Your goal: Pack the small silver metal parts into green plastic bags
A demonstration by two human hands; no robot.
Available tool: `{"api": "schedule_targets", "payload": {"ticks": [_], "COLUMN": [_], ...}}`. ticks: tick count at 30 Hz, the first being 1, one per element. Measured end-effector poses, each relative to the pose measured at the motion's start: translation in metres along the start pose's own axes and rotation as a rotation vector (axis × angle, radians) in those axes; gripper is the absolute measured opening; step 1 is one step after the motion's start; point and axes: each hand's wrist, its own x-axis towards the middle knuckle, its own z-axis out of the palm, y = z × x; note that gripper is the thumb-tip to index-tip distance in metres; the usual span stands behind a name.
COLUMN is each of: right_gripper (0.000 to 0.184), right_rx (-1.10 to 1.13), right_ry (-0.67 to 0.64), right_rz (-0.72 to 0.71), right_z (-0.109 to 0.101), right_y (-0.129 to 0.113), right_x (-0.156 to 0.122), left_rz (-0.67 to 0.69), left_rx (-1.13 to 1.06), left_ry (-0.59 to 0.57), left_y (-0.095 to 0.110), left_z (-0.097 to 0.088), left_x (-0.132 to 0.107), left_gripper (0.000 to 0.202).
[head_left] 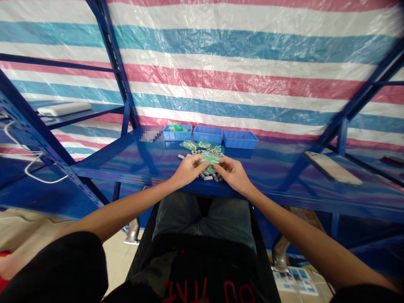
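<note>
Between my two hands is a small clear plastic bag with green on it (211, 158). My left hand (191, 168) pinches its left end, and my right hand (232, 172) grips the right end. Beneath the bag, a pile of small silvery and dark cylindrical pieces (206, 177) lies on the blue table, partly hidden by my hands. Just behind the pile rest more green-marked plastic bags (204, 144). What is inside the held bag is too small to make out.
Three blue bins stand at the back: the left bin (177, 135) holds green-marked bags, beside a middle bin (207, 135) and a right bin (240, 140). A phone (333, 168) lies at right. Blue shelf posts (116, 63) rise on both sides.
</note>
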Motion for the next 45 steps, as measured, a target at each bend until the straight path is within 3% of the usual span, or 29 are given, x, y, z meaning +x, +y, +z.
{"api": "schedule_targets", "payload": {"ticks": [5,15,20,24,27,29,33,37,40,45], "right_gripper": [0.025,0.029,0.029,0.03,0.027,0.025,0.02,0.023,0.025,0.042], "right_rx": [0.042,0.124,0.204,0.219,0.192,0.114,-0.118,-0.156,-0.063,0.276], "right_ry": [0.021,0.065,0.031,0.062,0.153,0.184,0.205,0.159,0.107,0.137], "right_rz": [-0.004,0.022,0.099,0.102,0.038,-0.058,-0.284,-0.383,-0.323,-0.025], "right_z": [0.0,-0.001,-0.001,-0.001,0.0,0.0,0.0,0.001,0.002,0.004], "right_y": [0.005,-0.001,-0.006,-0.007,-0.006,-0.007,-0.01,-0.012,-0.01,-0.007], "right_x": [0.0,0.0,0.0,0.0,-0.001,-0.003,-0.007,-0.01,-0.011,-0.005], "left_rz": [0.06,-0.029,0.001,0.058,0.069,0.056,-0.049,-0.064,-0.053,-0.032], "left_rx": [0.03,0.035,0.059,0.105,0.129,0.091,-0.118,-0.225,-0.199,-0.117], "left_ry": [0.003,0.046,0.057,0.175,0.299,0.321,0.233,0.166,0.159,0.159], "left_y": [-0.003,0.001,0.003,0.003,0.001,0.001,0.009,0.019,0.019,0.014], "left_z": [0.0,-0.001,0.0,0.0,0.0,-0.001,-0.002,-0.001,-0.001,0.0], "left_x": [0.001,-0.004,-0.003,-0.001,0.001,0.002,0.001,-0.003,-0.007,-0.009], "left_gripper": [0.03,0.033,0.032,0.025,0.022,0.022,0.034,0.031,0.027,0.026]}}
